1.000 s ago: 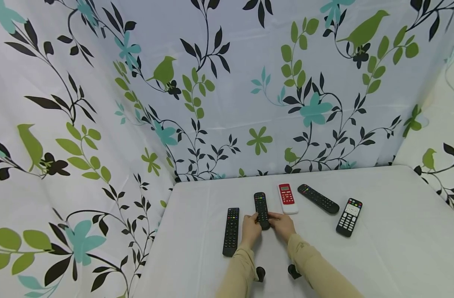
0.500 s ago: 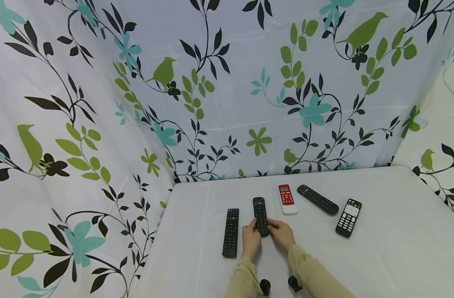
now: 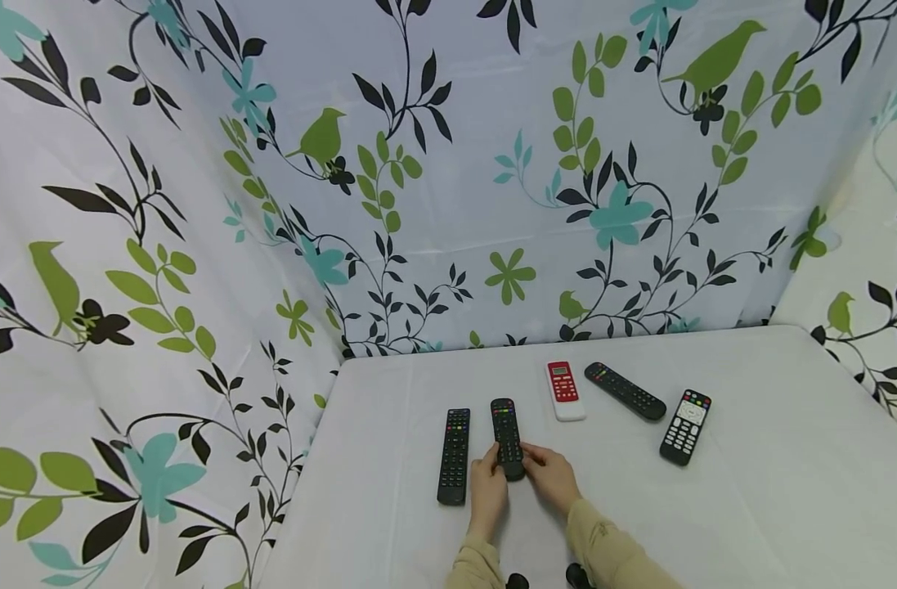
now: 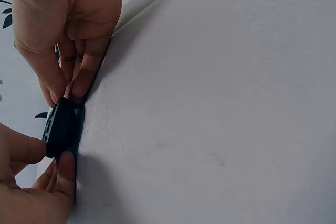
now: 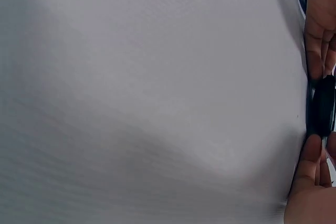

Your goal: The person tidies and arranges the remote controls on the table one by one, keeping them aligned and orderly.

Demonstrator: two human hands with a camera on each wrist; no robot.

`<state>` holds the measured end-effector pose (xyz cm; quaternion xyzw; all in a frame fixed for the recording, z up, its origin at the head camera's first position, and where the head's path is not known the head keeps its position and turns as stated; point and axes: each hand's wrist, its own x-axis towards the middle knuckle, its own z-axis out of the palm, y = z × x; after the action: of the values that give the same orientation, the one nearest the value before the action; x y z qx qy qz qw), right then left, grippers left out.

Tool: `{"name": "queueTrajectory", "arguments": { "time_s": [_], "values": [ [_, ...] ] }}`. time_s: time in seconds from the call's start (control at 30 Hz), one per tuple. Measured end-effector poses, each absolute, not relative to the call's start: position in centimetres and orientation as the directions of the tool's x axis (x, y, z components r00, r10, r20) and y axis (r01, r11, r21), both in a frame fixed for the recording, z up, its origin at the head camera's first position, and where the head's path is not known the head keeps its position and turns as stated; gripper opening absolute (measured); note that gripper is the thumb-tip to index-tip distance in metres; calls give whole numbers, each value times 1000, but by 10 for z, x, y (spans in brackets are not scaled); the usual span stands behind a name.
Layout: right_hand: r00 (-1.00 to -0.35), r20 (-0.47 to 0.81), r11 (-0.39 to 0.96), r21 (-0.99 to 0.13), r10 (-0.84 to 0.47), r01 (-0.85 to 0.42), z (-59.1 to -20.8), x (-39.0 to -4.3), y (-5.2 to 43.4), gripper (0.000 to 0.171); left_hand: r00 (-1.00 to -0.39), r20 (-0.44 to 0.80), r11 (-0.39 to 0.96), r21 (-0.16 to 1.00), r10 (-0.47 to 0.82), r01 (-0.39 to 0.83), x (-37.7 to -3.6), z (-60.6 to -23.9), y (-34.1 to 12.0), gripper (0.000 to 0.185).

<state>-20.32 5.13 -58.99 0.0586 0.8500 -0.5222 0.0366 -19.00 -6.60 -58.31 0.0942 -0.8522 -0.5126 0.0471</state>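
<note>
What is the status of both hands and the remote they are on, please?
Left hand and right hand both pinch near end of black remote, flat on white table. Second black remote close on left, not touching. Nothing blocking.

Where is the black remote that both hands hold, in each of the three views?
Head view: the held remote lies low, just left of centre, its near end between the left hand and the right hand.
Left wrist view: its end shows at the left edge, between the fingers.
Right wrist view: its end shows at the right edge.
Shared landmark: the white tablecloth.
</note>
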Motion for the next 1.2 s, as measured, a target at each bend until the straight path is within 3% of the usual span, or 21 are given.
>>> {"name": "queueTrajectory", "arguments": {
  "time_s": [0.73, 0.93, 1.07, 1.2],
  "values": [
    [-998, -40, 445, -894, 55, 61, -593, -182, 47, 36, -965, 21, 473, 874, -262, -109, -168, -582, -67, 39],
    [-992, -80, 416, -902, 101, 115, -596, -172, 56, 41, -942, 173, 634, 772, -287, -52, -149, -577, -46, 44],
    [-988, -142, 292, -944, 67, 155, -593, -164, 65, 43, -907, 319, 692, 721, -274, 44, -142, -575, -31, 42],
    [-979, -201, 93, -975, 24, 203, -587, -171, 80, 45, -910, 359, 624, 765, -208, 159, -149, -567, -19, 38]
  ]
}}
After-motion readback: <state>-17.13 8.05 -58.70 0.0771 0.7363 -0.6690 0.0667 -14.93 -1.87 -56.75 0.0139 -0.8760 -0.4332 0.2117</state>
